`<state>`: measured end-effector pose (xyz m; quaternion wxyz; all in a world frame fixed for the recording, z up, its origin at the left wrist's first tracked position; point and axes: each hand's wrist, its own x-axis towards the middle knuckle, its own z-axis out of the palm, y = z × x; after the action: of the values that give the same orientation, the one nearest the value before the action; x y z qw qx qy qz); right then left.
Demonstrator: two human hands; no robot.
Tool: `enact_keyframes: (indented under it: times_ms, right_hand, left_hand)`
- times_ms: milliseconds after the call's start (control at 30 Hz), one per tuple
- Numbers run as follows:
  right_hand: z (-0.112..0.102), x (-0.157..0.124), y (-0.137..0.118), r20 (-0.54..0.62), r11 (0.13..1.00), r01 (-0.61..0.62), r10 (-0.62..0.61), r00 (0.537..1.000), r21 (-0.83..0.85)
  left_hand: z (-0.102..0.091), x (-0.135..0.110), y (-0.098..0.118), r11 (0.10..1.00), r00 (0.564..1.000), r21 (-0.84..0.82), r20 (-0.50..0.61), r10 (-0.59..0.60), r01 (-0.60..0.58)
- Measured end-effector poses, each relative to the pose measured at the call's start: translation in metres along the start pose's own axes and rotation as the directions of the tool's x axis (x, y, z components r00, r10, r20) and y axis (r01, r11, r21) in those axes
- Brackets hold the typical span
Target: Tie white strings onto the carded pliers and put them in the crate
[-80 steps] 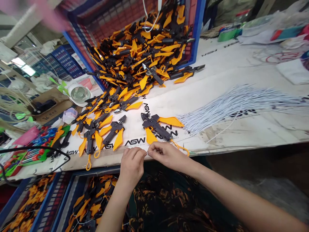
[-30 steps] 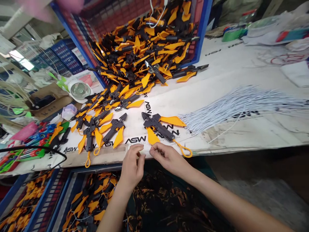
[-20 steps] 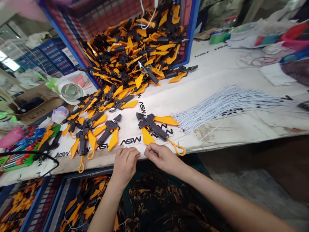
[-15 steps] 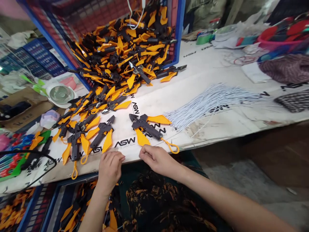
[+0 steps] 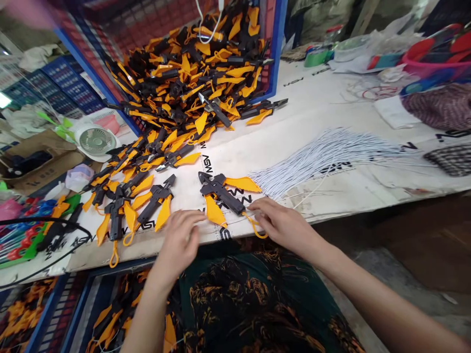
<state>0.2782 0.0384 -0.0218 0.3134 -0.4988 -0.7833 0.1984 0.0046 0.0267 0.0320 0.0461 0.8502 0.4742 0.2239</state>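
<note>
- Reaching over the table edge, the right hand (image 5: 283, 225) lay with its fingers loosely curled across the orange cord loop (image 5: 259, 234) of a black-and-orange plastic cutter (image 5: 221, 189); whether they pinched the loop could not be told.
- The left hand (image 5: 178, 245) hung with its fingers slightly spread, just beside the cutter's orange handle, and held nothing visible.
- That cutter lay flat on a white ASW-printed board (image 5: 305, 113), with a bundle of white cords (image 5: 316, 159) just beside it.
- More cutters (image 5: 154, 201) lay to its left, and a heap of them (image 5: 184, 83) filled a blue-rimmed red crate (image 5: 275, 49) beyond.
- Another crate (image 5: 75, 309) sat below the table edge, near the person's dark floral lap (image 5: 250, 294).
</note>
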Motion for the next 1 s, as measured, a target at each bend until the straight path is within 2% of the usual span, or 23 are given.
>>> enact_keyframes:
  times_ms: [100,167,233,300,400,500,633,733,867,933,1000]
  right_hand:
    - [0.008,0.001,0.003,0.061,0.995,0.009,-0.003,0.998,-0.1]
    - [0.012,0.001,-0.001,0.071,0.992,0.033,-0.024,0.997,-0.121]
    - [0.008,-0.001,-0.004,0.063,0.988,0.063,-0.054,0.996,-0.142]
    - [-0.003,-0.006,-0.003,0.009,0.979,0.073,-0.072,0.997,-0.188]
    - [-0.023,-0.016,0.007,-0.145,0.968,0.039,-0.077,0.986,-0.249]
    - [-0.03,-0.024,0.009,-0.231,0.974,0.055,-0.107,0.967,-0.221]
    - [-0.008,-0.025,-0.012,-0.231,0.964,0.244,-0.264,0.937,-0.109]
    - [0.017,-0.02,-0.035,-0.243,0.921,0.39,-0.383,0.891,-0.02]
    - [0.04,-0.01,-0.053,-0.252,0.894,0.448,-0.427,0.868,0.03]
    - [0.043,-0.006,-0.054,-0.247,0.895,0.445,-0.423,0.872,0.036]
    - [0.043,-0.006,-0.051,-0.258,0.899,0.434,-0.408,0.876,0.05]
  left_hand:
    - [0.033,0.029,0.035,0.992,0.986,-0.028,0.106,0.129,-0.127]
    - [0.054,0.043,0.043,0.986,0.973,0.023,0.165,0.158,-0.164]
    - [0.064,0.048,0.04,0.985,0.97,0.059,0.191,0.148,-0.161]
    - [0.064,0.047,0.031,0.987,0.972,0.075,0.196,0.126,-0.143]
    - [0.054,0.04,0.017,0.988,0.975,0.093,0.195,0.102,-0.122]
    - [0.046,0.034,0.008,0.992,0.973,0.076,0.216,0.079,-0.098]
    - [0.039,0.038,0.012,0.997,0.989,-0.078,0.145,0.008,0.004]
    - [0.037,0.05,0.023,0.951,0.987,-0.274,0.109,-0.116,0.142]
    - [0.043,0.072,0.031,0.771,0.916,-0.494,0.227,-0.332,0.402]
    - [0.046,0.081,0.03,0.756,0.892,-0.473,0.235,-0.387,0.453]
    - [0.047,0.087,0.027,0.851,0.912,-0.329,0.162,-0.376,0.409]
